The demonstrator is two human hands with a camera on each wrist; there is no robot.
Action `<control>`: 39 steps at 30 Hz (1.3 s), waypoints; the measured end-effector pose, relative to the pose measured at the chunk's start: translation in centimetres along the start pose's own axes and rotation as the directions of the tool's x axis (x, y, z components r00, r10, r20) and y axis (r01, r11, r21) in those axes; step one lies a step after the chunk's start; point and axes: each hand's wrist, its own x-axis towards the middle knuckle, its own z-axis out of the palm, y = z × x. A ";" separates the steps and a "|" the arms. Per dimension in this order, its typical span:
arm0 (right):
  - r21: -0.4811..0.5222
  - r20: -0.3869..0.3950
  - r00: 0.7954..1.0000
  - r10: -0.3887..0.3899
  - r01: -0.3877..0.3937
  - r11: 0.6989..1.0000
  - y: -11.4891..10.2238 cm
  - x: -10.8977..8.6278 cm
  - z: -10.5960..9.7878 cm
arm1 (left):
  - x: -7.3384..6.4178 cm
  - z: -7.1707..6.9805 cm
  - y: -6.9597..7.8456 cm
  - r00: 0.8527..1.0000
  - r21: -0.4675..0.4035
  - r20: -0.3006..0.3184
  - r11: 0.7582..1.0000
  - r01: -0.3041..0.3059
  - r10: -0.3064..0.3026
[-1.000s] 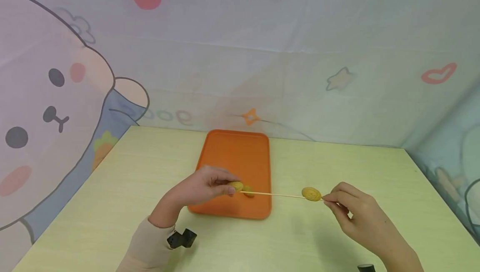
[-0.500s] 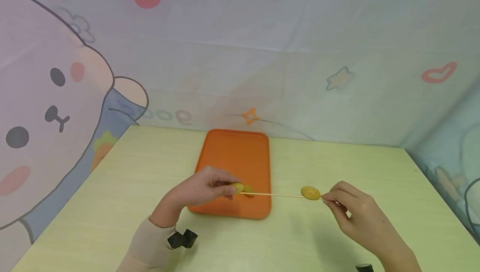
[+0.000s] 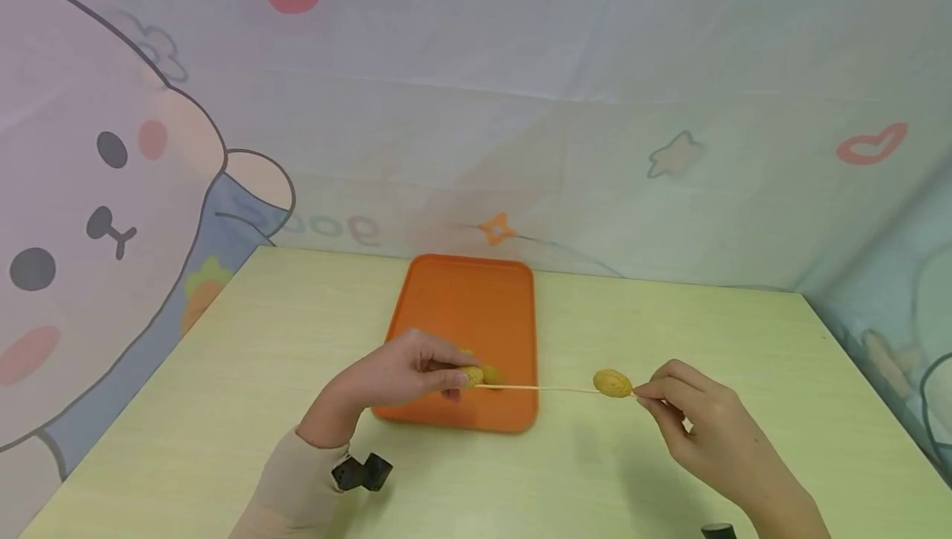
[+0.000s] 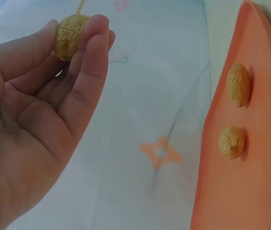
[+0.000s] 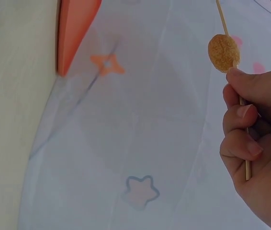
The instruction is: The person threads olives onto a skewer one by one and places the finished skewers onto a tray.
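L hand [image 3: 416, 369], lower ctr frame: fingers clamped on wrinkled yellow ball [image 4: 67, 39] at skewer [image 4: 80, 6] end. R hand [image 3: 706, 423], lower right: pinches skewer. Risk: off-axis push could slip, prick fingers.

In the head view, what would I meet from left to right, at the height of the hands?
Bear drawing, left hand, pinched yellow piece, resting yellow piece, skewered yellow piece, right hand. The tray and stick overlap others, so they are omitted.

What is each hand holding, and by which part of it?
The left hand pinches a wrinkled yellow piece by its sides; the right hand grips the stick near one end, beside the threaded piece.
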 end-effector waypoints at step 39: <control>0.026 -0.031 0.994 -0.109 0.109 0.994 0.6 1.8 2.4 | -0.9 -1.3 -0.4 0.999 -0.007 0.034 1.000 0.015 -0.015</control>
